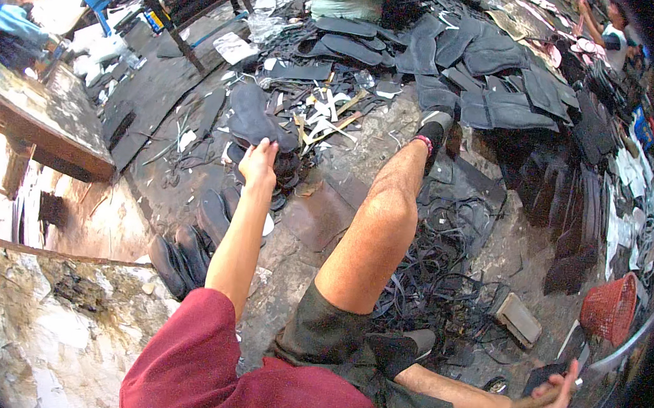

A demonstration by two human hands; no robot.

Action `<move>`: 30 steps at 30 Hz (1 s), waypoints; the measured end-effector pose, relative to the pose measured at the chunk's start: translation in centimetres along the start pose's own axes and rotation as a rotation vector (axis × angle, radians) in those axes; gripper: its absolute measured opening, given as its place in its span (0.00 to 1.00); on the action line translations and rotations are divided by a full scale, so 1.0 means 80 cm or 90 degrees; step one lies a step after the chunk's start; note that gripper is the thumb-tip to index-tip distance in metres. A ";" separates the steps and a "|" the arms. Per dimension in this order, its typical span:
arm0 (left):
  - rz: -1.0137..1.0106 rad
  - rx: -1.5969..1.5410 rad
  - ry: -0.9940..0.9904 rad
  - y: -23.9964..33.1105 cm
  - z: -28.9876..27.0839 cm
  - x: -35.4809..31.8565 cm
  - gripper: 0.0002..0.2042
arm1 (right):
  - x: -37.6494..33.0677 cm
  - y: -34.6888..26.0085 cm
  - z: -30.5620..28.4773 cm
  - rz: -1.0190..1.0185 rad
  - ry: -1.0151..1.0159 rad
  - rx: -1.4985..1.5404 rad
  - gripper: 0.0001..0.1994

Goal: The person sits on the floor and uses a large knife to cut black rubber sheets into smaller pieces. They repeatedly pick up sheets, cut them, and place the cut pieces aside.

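My left hand [258, 163] reaches forward over the floor, its fingers closed on the near end of a black shoe sole [249, 114]. More dark soles [287, 170] are heaped just under and beside that hand. My right hand [554, 400] is at the lower right, beside my bent leg. A brown stick-like piece [533, 402], perhaps a wooden handle, lies across its palm, and the fingers look partly stretched and blurred. What this piece belongs to cannot be made out.
Black sheets [505, 72] and cut soles cover the far floor. Pale offcuts [335, 118] lie ahead. Tangled black strips [438, 278] lie by my legs, near a beige block [519, 320] and a red basket [608, 307]. Several soles [180, 259] lean at left, near a wooden bench [42, 137].
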State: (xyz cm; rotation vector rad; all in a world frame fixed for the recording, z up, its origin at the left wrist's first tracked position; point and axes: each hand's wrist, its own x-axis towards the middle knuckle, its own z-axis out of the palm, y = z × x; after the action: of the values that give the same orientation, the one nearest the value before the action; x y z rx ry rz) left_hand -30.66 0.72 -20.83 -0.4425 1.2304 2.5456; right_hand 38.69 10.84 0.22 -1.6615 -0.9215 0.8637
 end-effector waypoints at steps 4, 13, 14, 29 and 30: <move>-0.065 -0.022 0.111 0.008 -0.057 0.159 0.25 | 0.049 -0.023 -0.049 -0.033 -0.031 0.000 0.25; -0.130 0.288 -0.273 -0.051 0.070 -0.091 0.22 | 0.096 0.059 -0.036 -0.107 0.001 -0.042 0.22; -0.127 0.317 -0.337 -0.053 0.105 -0.118 0.22 | 0.112 0.133 -0.035 -0.066 -0.004 0.003 0.23; 0.782 0.983 -1.131 -0.340 0.424 -0.205 0.25 | -0.001 0.383 0.011 0.346 0.247 0.047 0.09; 0.790 1.025 -1.111 -0.378 0.437 -0.192 0.35 | -0.014 0.387 -0.008 0.324 0.287 -0.006 0.10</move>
State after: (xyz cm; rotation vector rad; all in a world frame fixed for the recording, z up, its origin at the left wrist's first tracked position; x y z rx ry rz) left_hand -10.53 44.80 -15.61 2.5127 1.8706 0.3555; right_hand 43.85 3.36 -29.36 -2.0253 -0.1928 0.7586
